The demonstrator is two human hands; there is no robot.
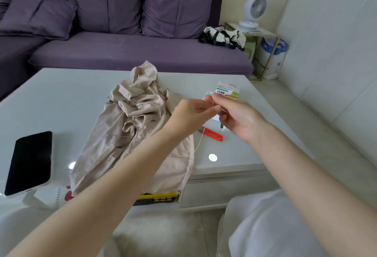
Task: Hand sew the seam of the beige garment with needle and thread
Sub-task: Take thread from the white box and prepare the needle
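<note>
My left hand [188, 115] and right hand [236, 119] both pinch the thread [201, 140], held up. I think I am getting it ready. The beige garment [134, 122] lies on the table [61, 97] below. Next I must poke its seam carefully.

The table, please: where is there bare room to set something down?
Bare table lies far left, between the phone, the beige garment and the sofa-side edge, and near right, between the orange snips and the front edge. Crowded right of the garment, where the left hand and right hand pinch thread and needle above the snips and carton.
</note>
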